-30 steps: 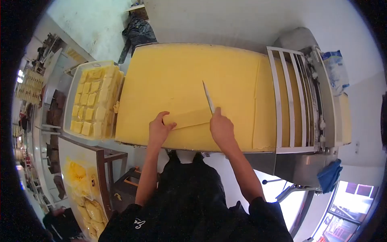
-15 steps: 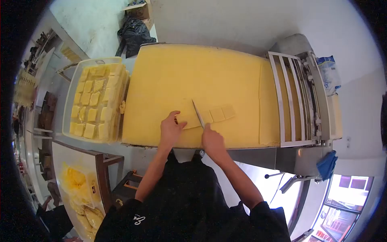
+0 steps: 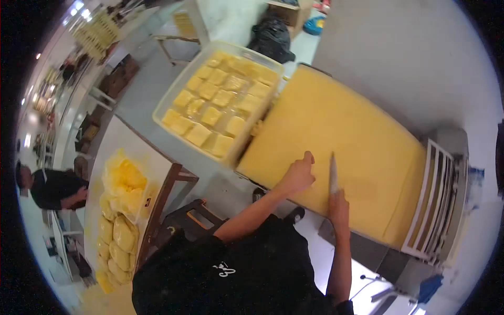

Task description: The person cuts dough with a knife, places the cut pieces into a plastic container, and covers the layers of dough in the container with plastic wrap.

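A large yellow sheet (image 3: 336,126) covers the work surface in front of me. My right hand (image 3: 339,205) is wrapped round the handle of a knife (image 3: 333,173), whose blade points away from me over the sheet. My left hand (image 3: 299,174) is just above the sheet's near left part, its fingers curled together; whether anything is between them is too small to tell. Cut strip pieces cannot be made out on the sheet in this blurred view.
At the left of the sheet, a clear tub (image 3: 163,100) holds several yellow blocks. A side table (image 3: 118,142) carries bagged yellow dough (image 3: 123,233). A slatted metal rack (image 3: 428,197) stands at the right end. A person (image 3: 55,186) is at far left.
The view has swung to the left, so the tub and side table show more centrally. The cut pieces seen near the knife before no longer show. The knife is still in my right hand.
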`<state>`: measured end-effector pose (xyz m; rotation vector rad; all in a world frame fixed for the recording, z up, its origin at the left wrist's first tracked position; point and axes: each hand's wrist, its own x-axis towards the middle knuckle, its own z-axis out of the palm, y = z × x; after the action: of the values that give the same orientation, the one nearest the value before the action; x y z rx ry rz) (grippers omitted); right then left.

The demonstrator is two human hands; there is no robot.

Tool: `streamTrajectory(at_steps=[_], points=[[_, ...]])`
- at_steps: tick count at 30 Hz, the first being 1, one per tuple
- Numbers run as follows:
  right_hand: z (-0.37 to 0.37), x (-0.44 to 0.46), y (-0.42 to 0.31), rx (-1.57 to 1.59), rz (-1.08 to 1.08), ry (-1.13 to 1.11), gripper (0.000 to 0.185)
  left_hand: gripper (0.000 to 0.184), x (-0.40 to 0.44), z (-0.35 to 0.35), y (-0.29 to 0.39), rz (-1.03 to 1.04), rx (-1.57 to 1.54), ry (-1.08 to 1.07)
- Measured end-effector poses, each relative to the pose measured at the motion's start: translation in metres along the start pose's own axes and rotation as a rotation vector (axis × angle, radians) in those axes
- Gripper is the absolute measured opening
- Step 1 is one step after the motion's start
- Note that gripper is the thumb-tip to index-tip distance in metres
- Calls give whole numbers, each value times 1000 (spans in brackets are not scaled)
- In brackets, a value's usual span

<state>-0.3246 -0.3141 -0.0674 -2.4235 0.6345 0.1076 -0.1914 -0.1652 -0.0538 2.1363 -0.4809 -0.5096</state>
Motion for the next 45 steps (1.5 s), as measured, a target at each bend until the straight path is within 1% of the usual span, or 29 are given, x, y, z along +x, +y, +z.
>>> streamTrajectory(at_steps=[1,2,4,5,6,7,9,10,12,13,16,17,20,21,23,24,25,26,27,29,30,31,32,34,37,39,42,44,45], points=[[4,-4,15,20,-68,74,23,43,-6,-31,-3,31,-30,-14],[5,-2,18,23,-87,63,23,43,-15,-76,-10,57,-57,-38],[7,-6,20,132,-27,124,22,44,-21,-152,-54,104,-34,150],[7,-5,17,135,-36,111,22,38,-25,-203,-62,105,-153,154],[6,-5,13,112,-9,101,22,32,-30,-243,-77,14,-101,179],[5,-5,10,89,20,98,22,29,-34,-276,-92,-30,94,332],[7,1,7,65,47,100,22,27,-45,-324,-98,-101,144,480],[8,1,8,43,46,123,22,27,-46,-340,-109,-112,141,480],[12,-4,12,-1,52,169,22,19,-47,-360,-127,-216,572,312],[13,-7,9,-2,53,164,22,19,-49,-357,-133,-221,572,310],[4,-4,-1,142,228,52,22,14,-44,-343,-149,-85,1022,500],[4,-1,4,140,219,54,22,14,-46,-342,-151,-87,1020,509],[14,-1,38,464,124,22,20,13,-50,-340,-146,49,1329,614],[10,-4,38,466,138,41,20,13,-53,-345,-152,74,1324,609],[-3,-14,40,420,199,152,19,12,-45,-338,-169,209,1391,751],[-11,-21,41,393,242,215,19,12,-32,-315,-139,265,1359,731],[-21,-28,39,383,292,254,19,15,-28,-289,-88,177,1221,720],[-33,-34,33,159,258,241,19,19,-25,-252,-49,79,1088,696],[-40,-39,30,-65,213,210,19,16,-16,-204,-31,208,965,622],[-40,-46,30,-144,252,171,19,14,-4,-88,-14,499,675,535],[-39,-42,29,-204,253,113,20,18,9,-34,-2,446,484,199],[-40,-42,25,-207,255,117,20,18,18,10,12,517,439,4],[-42,-44,21,-208,236,92,20,19,8,46,32,518,396,137],[-43,-46,16,-194,201,35,21,21,11,85,32,402,515,43],[-21,-36,35,-198,141,-2,21,23,12,95,13,456,549,-16],[-13,-27,33,-189,64,-33,21,25,9,76,5,453,590,-13],[-18,-18,29,-151,101,-2,22,28,0,21,20,141,59,-105],[-19,-14,28,-166,62,-13,22,30,-2,-32,12,21,-101,130],[-20,-16,29,-189,61,-22,22,34,-1,-73,7,111,35,253]])
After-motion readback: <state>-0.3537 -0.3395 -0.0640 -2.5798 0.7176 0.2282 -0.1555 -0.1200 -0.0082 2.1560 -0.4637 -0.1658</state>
